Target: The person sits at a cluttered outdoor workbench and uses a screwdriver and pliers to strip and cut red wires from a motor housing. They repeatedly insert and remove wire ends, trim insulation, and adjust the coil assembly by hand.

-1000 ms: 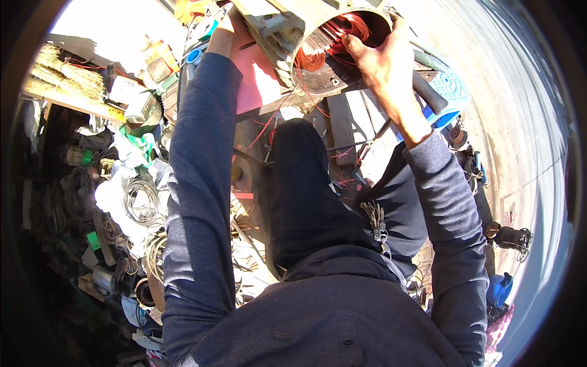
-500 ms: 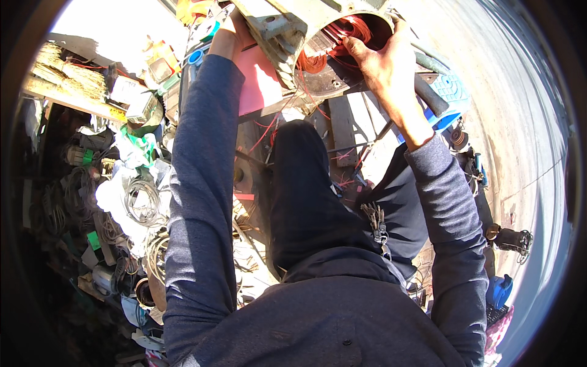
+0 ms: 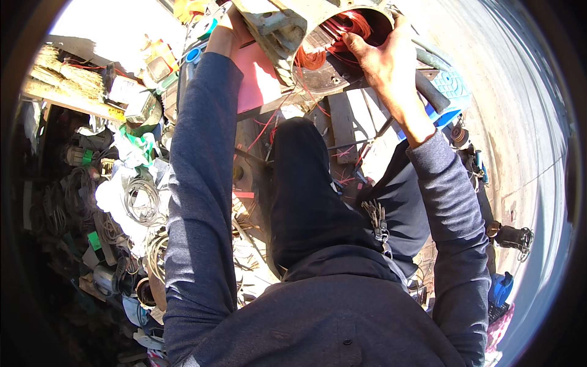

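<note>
A metal motor housing (image 3: 278, 30) lies at the top of the view, its round open end facing me. Red winding wire coils (image 3: 351, 29) show inside it. My right hand (image 3: 391, 64) grips the right side of the rim, thumb inside the opening near the coils and fingers mostly hidden outside. Along the left side of the housing is my left hand (image 3: 227, 30); its fingers are hidden. A pink sheet (image 3: 258, 76) sits below the housing, beside my left wrist. Thin red wires hang down from the opening.
Wire coils (image 3: 142, 200), plastic bags and mixed parts crowd the left side. A straw brush (image 3: 70, 79) rests on a ledge at upper left. A blue plastic basket (image 3: 452, 92) stands right of my right hand. A small motor part (image 3: 510, 237) lies farther right on the ground.
The housing, its coils and my right hand have shifted only very slightly. Both hands keep their places on either side.
</note>
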